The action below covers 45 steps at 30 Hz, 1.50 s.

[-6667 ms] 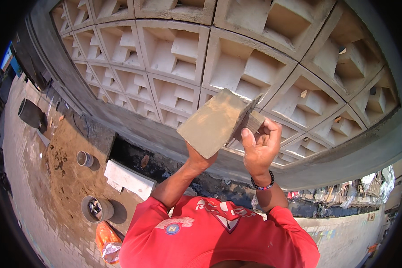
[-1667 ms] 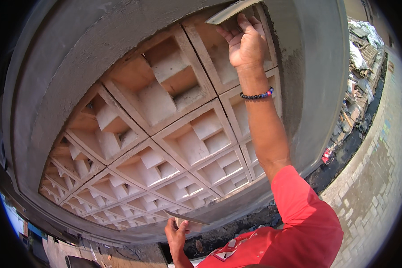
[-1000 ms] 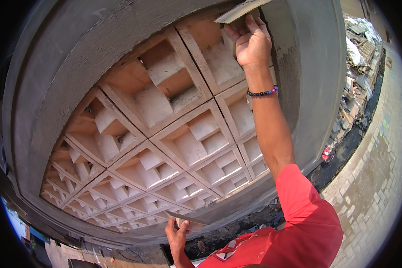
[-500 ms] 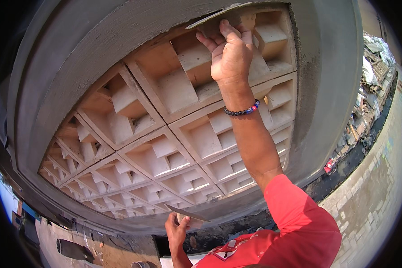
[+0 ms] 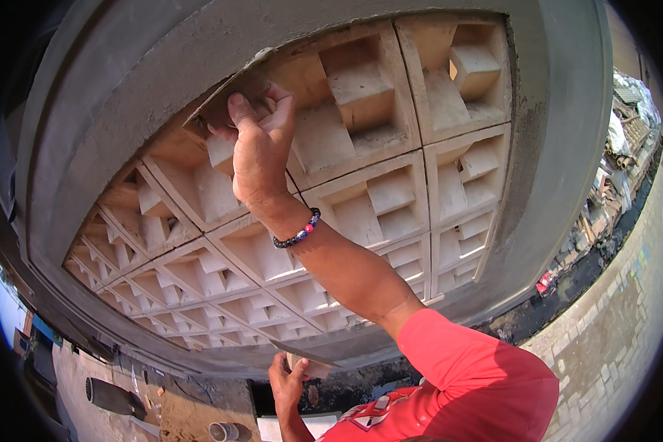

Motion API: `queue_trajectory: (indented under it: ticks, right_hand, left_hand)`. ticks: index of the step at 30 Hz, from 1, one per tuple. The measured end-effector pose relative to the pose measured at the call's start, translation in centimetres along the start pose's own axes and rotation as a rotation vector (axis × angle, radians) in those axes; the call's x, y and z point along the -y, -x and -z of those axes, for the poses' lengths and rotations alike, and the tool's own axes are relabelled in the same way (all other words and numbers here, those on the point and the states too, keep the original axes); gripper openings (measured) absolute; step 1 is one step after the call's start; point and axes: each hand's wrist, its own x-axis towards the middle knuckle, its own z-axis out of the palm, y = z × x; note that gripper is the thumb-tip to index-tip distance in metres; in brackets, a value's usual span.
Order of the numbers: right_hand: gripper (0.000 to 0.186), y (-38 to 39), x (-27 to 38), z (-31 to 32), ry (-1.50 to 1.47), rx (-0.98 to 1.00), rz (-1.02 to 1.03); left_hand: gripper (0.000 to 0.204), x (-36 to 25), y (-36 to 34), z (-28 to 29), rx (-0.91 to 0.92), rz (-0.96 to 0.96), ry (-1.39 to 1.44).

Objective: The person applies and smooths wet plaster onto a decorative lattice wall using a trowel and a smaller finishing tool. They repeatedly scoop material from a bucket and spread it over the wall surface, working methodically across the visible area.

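My right hand (image 5: 261, 140) is raised, fingers wrapped round a thin flat trowel (image 5: 210, 110), which lies along the upper border between the grey plaster surround (image 5: 125, 114) and the pale lattice-block screen (image 5: 449, 103). The trowel's face is largely hidden behind my fingers. Down at the bottom centre, my left hand (image 5: 287, 379) grips a flat, mortar-coloured board (image 5: 320, 368) with a handle, held below the screen, near its lower plaster border.
Debris and bundled scraps (image 5: 619, 169) pile up along the right, beside a dark drain (image 5: 512, 324) and a paved path (image 5: 604, 302). At lower left are a black barrel (image 5: 107, 394), a small bucket (image 5: 223, 431) and a white slab (image 5: 269, 427).
My right hand and trowel have swept leftward along the upper border from the top right corner. My left hand barely moves lately; some seconds ago both hands were together at the board.
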Motion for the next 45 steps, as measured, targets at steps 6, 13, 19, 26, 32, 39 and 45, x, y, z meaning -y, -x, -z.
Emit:
queue_trajectory:
  ticks: [6,13,19,26,32,39,45]
  right_hand:
    - [0.037,1.9,1.6,3.7,-0.070,0.155,0.055]
    - [0.035,-5.3,10.5,7.5,0.001,-0.001,0.350]
    - [0.028,-5.6,7.0,5.2,0.070,-0.055,0.311]
    - [0.042,-0.8,-2.1,-0.3,-0.042,-0.061,0.129]
    - [0.035,5.2,-9.4,-4.1,-0.097,0.053,-0.150]
    - [0.034,9.0,-6.6,4.8,-0.593,0.403,-0.565]
    - [0.046,11.1,-0.5,10.8,-0.232,0.360,-0.688]
  left_hand:
    - [0.039,-0.5,0.1,0.7,-0.007,-0.003,0.054]
    - [0.037,0.7,-0.1,1.8,-0.011,0.038,0.019]
    - [0.036,0.5,-0.1,2.0,-0.006,0.037,0.026]
    - [0.039,2.3,1.1,3.9,-0.109,0.053,0.082]
    - [0.038,2.3,1.7,5.2,-0.159,0.022,0.097]
    - [0.027,3.2,2.3,6.0,-0.293,-0.167,0.240]
    - [0.026,0.9,0.0,4.9,-0.322,-0.259,0.490]
